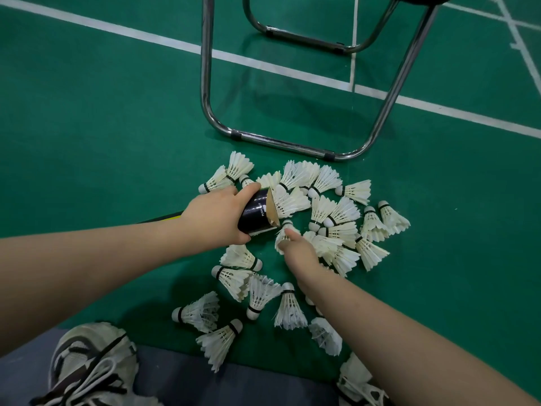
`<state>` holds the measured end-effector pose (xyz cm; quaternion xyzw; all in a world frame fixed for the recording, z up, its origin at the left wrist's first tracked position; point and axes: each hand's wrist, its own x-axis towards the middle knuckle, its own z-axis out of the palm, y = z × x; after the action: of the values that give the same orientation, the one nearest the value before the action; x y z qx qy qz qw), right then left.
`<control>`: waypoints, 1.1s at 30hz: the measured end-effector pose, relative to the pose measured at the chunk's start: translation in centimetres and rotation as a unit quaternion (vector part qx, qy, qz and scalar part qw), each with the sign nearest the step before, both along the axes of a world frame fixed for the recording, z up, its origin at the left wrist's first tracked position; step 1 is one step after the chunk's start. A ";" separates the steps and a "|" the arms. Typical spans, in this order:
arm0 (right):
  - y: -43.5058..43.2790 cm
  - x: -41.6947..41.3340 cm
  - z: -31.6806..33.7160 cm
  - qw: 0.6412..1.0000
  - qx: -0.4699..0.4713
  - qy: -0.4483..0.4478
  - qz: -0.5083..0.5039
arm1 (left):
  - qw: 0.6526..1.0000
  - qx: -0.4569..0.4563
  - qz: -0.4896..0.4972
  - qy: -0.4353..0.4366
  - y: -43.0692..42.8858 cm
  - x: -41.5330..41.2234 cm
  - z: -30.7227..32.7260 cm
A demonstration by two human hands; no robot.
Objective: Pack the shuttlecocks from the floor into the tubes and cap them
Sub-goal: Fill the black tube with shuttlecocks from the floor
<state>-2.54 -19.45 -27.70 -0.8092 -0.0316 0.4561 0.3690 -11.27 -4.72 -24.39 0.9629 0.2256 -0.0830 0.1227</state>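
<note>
My left hand [215, 216] grips a black shuttlecock tube [256, 213] near its open end, which points right over the pile. The tube's brown inner rim shows at the mouth. My right hand [298, 249] pinches one white feather shuttlecock [282, 234] just below the tube's mouth, cork end toward the opening. Several more white shuttlecocks [336, 218] lie scattered on the green court floor [102, 136] around both hands, some stacked into each other. No cap is in view.
A chrome folding chair frame [281, 143] stands just beyond the pile. White court lines [263, 67] cross the floor. My shoe [93, 367] and trouser leg fill the lower left; another shoe [360, 388] sits at the bottom right.
</note>
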 end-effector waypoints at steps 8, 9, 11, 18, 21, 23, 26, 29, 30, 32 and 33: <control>-0.3 1.8 0.4 0.981 0.048 -0.153 -0.109 | 1.000 0.006 0.001 -0.001 0.1 -0.1 -0.2; -0.3 1.9 0.5 0.978 0.050 -0.159 -0.122 | 1.000 0.005 0.002 0.000 0.1 -0.1 -0.2; -0.3 2.3 0.5 0.974 0.047 -0.165 -0.145 | 1.000 0.003 0.002 0.000 0.1 0.0 -0.3; -0.4 3.2 0.2 0.976 0.044 -0.166 -0.137 | 1.000 0.003 0.004 -0.010 0.1 0.2 -0.3; -0.5 3.4 0.8 0.971 0.093 -0.164 -0.145 | 1.000 0.005 0.009 -0.006 0.1 0.2 -0.4; -0.3 3.6 1.3 0.966 0.124 -0.150 -0.168 | 1.000 0.008 0.012 -0.003 0.3 0.2 -0.3; 0.2 3.8 2.1 0.960 0.160 -0.118 -0.197 | 1.000 0.014 0.014 0.007 0.4 0.3 -0.3; 0.3 3.9 2.6 0.960 0.183 -0.119 -0.177 | 1.000 0.013 0.013 0.011 0.3 0.4 -0.2; 0.3 3.9 2.8 0.962 0.191 -0.115 -0.156 | 1.000 0.013 0.011 0.009 0.2 0.4 -0.2; 0.3 3.8 3.2 0.969 0.211 -0.088 -0.097 | 1.000 0.012 0.007 0.006 0.0 0.6 -0.1; 0.3 3.7 3.5 0.971 0.219 -0.071 -0.066 | 1.000 0.009 0.006 0.005 -0.2 0.7 -0.1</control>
<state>1.21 -19.16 -24.20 -0.7395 -0.1034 0.3539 0.5631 -10.61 -4.88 -24.46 0.9622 0.2328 -0.0846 0.1132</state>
